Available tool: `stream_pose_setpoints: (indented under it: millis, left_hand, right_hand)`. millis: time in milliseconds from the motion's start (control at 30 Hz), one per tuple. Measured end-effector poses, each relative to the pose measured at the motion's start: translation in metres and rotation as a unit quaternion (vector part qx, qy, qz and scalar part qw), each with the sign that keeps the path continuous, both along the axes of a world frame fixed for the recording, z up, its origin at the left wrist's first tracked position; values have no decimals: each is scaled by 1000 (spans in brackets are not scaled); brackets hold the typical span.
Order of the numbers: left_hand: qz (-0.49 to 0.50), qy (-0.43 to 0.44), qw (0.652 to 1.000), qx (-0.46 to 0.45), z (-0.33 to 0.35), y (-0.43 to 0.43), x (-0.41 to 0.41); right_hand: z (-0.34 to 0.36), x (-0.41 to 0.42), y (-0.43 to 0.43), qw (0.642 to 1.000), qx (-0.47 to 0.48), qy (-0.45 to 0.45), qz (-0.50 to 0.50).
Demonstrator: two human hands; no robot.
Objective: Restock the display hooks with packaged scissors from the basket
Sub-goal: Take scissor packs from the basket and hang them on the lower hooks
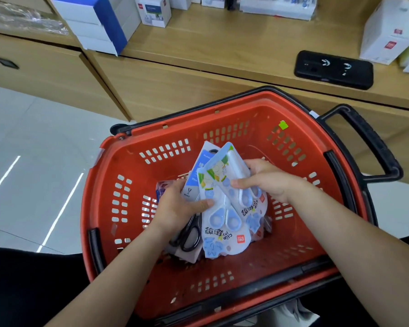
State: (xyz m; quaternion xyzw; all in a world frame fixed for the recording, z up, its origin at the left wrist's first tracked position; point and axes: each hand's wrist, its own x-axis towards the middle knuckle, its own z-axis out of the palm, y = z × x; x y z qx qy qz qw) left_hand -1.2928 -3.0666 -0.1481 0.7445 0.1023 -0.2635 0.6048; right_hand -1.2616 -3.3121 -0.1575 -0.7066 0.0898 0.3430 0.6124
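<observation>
Both forearms reach down into the basket (93, 208), where the left hand (175, 208) clasps a fan of scissor packs (222, 224), thumb pressed across them, and the right hand (267, 180) pinches the top pack (230, 169) between thumb and curled fingers.

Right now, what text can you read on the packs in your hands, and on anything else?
"RABBIT": lower blue scissors pack, upside down.
"CLIP joy": same pack.
"deli": same pack, on red.
"RABBIT": upper blue scissors pack.
Grey-blue pack and shelf boxes: too blurred to read.
</observation>
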Motion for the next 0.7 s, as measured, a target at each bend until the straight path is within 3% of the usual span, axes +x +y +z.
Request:
stream_pose_setpoints:
  millis: [200, 300, 400, 567, 700]
  left_hand:
    - [40, -10, 998, 43, -13, 1, 8]
    - [67, -2, 997, 45, -19, 1, 10]
    - [72, 14, 997, -12, -16, -2, 6]
    - [68, 30, 995, -73, -16, -3, 3]
    - [70, 25, 995, -62, -12, -3, -2]
  right_hand:
    - [-9, 3, 2, 995, -68, -52, -43]
    - [-15, 0, 7, 995, 0, -27, -95]
    - [-20, -5, 16, 990, 58, 1, -126]
    - [-15, -6, 19, 994, 61, 18, -90]
    - [-16, -8, 17, 989, 100, 28, -102]
